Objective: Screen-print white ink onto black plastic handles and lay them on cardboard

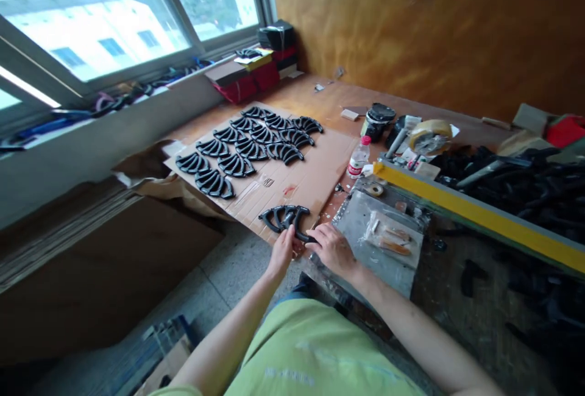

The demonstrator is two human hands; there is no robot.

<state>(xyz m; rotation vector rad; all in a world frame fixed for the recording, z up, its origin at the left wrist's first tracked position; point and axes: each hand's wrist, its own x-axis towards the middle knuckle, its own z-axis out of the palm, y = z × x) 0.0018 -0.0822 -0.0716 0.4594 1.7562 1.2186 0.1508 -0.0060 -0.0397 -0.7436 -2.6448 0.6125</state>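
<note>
"What's on your feed at the far left?"

"I get a windowsill strewn with multicoloured clutter [107, 103], too blurred for me to name, and beneath it a brown layered stack [105, 262] that the frame cuts off."

"Moving right?"

"A flat tan cardboard sheet [320, 164] on the brown wooden worktop [329, 100]. Rows of glossy black fan-shaped ribbed pieces [235, 164] crowd it, so close that their edges run together. Red boxes [256, 82] stand behind."

"And the hands?"

"The left hand [282, 251] has its fingers pinching the near rim of a single black fan-shaped piece [276, 216], over the sheet's near edge. The right hand [336, 250] pinches its right tip; the fingers hide that end, and I can't tell whether the piece touches the sheet."

"Anything in the way further right?"

"A clear bottle with a red cap [359, 159] stands near the right hand. Then a grey board [351, 216] bears a clear plastic bag [388, 234], contents unclear to me. A yellow-topped rail [484, 213] fences off a dark heap of black parts [525, 189], cropped at the right."
</note>
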